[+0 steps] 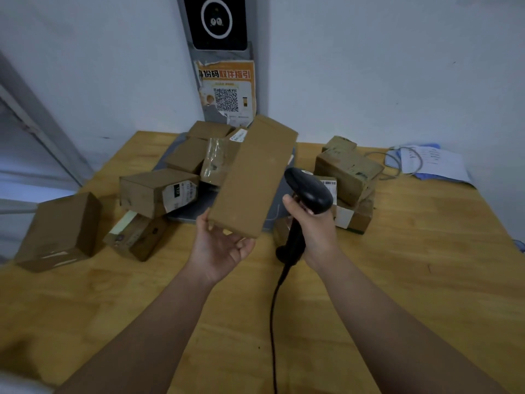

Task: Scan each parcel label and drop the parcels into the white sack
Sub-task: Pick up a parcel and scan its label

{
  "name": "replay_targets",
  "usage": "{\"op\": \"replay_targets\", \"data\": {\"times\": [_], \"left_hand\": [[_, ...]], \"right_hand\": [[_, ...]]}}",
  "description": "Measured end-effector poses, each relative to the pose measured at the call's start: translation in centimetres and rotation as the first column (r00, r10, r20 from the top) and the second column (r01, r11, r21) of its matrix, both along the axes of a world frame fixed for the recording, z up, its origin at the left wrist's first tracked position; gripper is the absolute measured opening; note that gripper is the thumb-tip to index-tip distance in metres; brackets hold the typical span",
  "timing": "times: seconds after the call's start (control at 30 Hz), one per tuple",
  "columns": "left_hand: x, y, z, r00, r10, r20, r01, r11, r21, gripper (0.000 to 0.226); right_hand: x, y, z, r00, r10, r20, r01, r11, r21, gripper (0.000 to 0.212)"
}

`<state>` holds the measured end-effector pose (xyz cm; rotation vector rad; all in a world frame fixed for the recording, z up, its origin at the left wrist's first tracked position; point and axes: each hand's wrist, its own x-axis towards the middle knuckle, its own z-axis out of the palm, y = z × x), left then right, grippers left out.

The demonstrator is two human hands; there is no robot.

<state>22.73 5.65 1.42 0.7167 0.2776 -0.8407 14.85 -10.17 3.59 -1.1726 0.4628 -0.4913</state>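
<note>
Your left hand (220, 245) holds the long brown cardboard parcel (252, 177) by its near end (tilted, plain face toward you), thumb on one edge. Your right hand (312, 223) grips the black corded handheld scanner (309, 189) just at the parcel's 3 o'clock. More brown cardboard boxes (150, 191) lie heaped on the wooden tabletop (397, 265) toward 12 o'clock.

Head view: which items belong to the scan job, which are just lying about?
Job: long brown cardboard parcel in left hand; black corded barcode scanner in right hand; piled brown cardboard parcels.
Lying about: white papers; grey cable loop; orange QR poster.
</note>
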Motion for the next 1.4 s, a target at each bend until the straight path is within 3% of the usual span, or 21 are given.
{"op": "replay_targets", "data": {"times": [0.07,0.13,0.23,0.33,0.4,0.43,0.53,0.6,0.67,0.73,0.8,0.87,0.93,1.03,1.13,1.27,1.4], "left_hand": [[-0.5,-0.2,0.2,0.998,-0.054,-0.014,0.053,0.998,-0.014,0.074],[-0.9,-0.4,0.6,0.992,-0.124,0.002,0.124,0.992,-0.006,0.070],[-1.5,-0.9,1.5,0.965,-0.246,0.089,0.229,0.959,0.169,0.061],[-1.0,-1.1,1.3,0.899,-0.216,0.380,0.076,0.934,0.349,0.032],[-0.1,-0.4,1.2,0.829,-0.155,0.538,-0.043,0.941,0.337,0.052],[0.3,0.0,1.4,0.834,-0.133,0.536,-0.041,0.953,0.301,0.056],[1.4,1.0,2.1,0.877,-0.156,0.454,0.006,0.949,0.315,0.037],[1.6,1.2,2.9,0.857,-0.272,0.437,0.046,0.886,0.462,0.069],[1.7,0.4,3.6,0.763,-0.465,0.449,0.107,0.777,0.621,0.102],[1.4,-0.4,3.5,0.689,-0.552,0.471,0.072,0.698,0.713,0.091],[1.4,-0.6,3.1,0.729,-0.500,0.467,0.027,0.703,0.711,0.072],[1.8,-0.1,1.8,0.775,-0.453,0.441,0.077,0.759,0.646,0.080],[1.6,0.5,1.0,0.794,-0.432,0.428,0.154,0.824,0.546,0.082],[1.2,0.6,0.4,0.763,-0.474,0.440,0.249,0.843,0.477,0.091],[1.4,0.3,1.0,0.692,-0.535,0.484,0.236,0.802,0.548,0.091],[2.8,0.0,3.1,0.736,-0.405,0.542,0.071,0.843,0.534,0.045],[4.7,0.4,4.0,0.735,-0.403,0.545,0.048,0.833,0.551,0.038]], "right_hand": [[-0.3,1.1,-0.2,0.998,0.016,0.056,-0.022,0.994,0.103,0.048],[-0.5,1.8,-0.3,0.991,0.032,0.129,-0.058,0.977,0.205,0.037],[-0.7,2.3,0.1,0.991,0.041,0.125,-0.070,0.969,0.235,0.038],[-0.9,2.1,0.5,0.996,0.030,0.083,-0.047,0.976,0.211,0.056],[-1.0,1.7,0.6,0.997,0.045,0.064,-0.054,0.987,0.152,0.050],[-1.1,1.4,0.5,0.997,0.053,0.051,-0.059,0.992,0.116,0.043],[-1.6,1.0,0.0,0.998,0.064,-0.025,-0.063,0.998,0.018,0.033],[-2.0,0.9,-0.6,0.992,0.064,-0.111,-0.074,0.993,-0.090,0.028],[-2.3,1.2,-0.9,0.981,0.084,-0.175,-0.114,0.978,-0.173,0.023],[-2.5,1.7,-1.1,0.977,0.106,-0.187,-0.145,0.967,-0.208,0.025],[-2.5,2.0,-0.9,0.984,0.105,-0.147,-0.127,0.981,-0.150,0.028],[-2.5,1.8,-0.8,0.991,0.110,-0.078,-0.111,0.994,-0.007,0.029],[-2.7,1.2,-0.6,0.990,0.134,-0.046,-0.131,0.989,0.067,0.050],[-2.9,0.8,-0.5,0.963,0.262,-0.057,-0.258,0.964,0.069,0.045],[-3.3,0.7,-1.0,0.949,0.308,-0.070,-0.303,0.950,0.070,0.045],[-3.7,0.8,-1.9,0.930,0.330,-0.163,-0.326,0.944,0.052,0.056],[-3.9,1.1,-2.3,0.922,0.349,-0.166,-0.334,0.936,0.113,0.042]]}}
